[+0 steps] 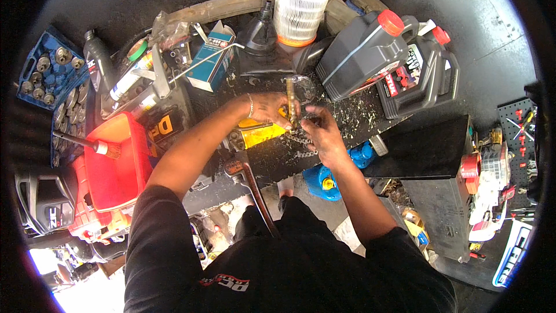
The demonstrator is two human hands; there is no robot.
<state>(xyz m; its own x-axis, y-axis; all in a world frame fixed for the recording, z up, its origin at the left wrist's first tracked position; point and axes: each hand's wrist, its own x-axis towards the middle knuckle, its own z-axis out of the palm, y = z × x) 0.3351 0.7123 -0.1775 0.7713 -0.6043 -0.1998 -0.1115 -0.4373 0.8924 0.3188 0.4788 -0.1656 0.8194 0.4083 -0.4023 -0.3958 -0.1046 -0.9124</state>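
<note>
Over the dark workbench (217, 133), my left hand (269, 109) is closed around a slim, brass-coloured metal piece (291, 94) that stands up between its fingers. My right hand (325, 136) has its fingers bent close to the lower end of that piece. What lies between its fingertips is too small to make out. Beneath the left hand is a yellow object (260, 135), partly covered by it. A chain-like metal strip (302, 153) lies on the bench beside the right hand. Closer to my body, a long-handled metal tool (250, 182) reaches over the bench's front edge.
At the back stand a white pleated filter (303, 6) with orange rims and a teal box (212, 64). Two dark oil jugs (362, 52) are on the right, a blue canister (322, 182) below them. A red tray (119, 165) with a brush (104, 148) occupies the left.
</note>
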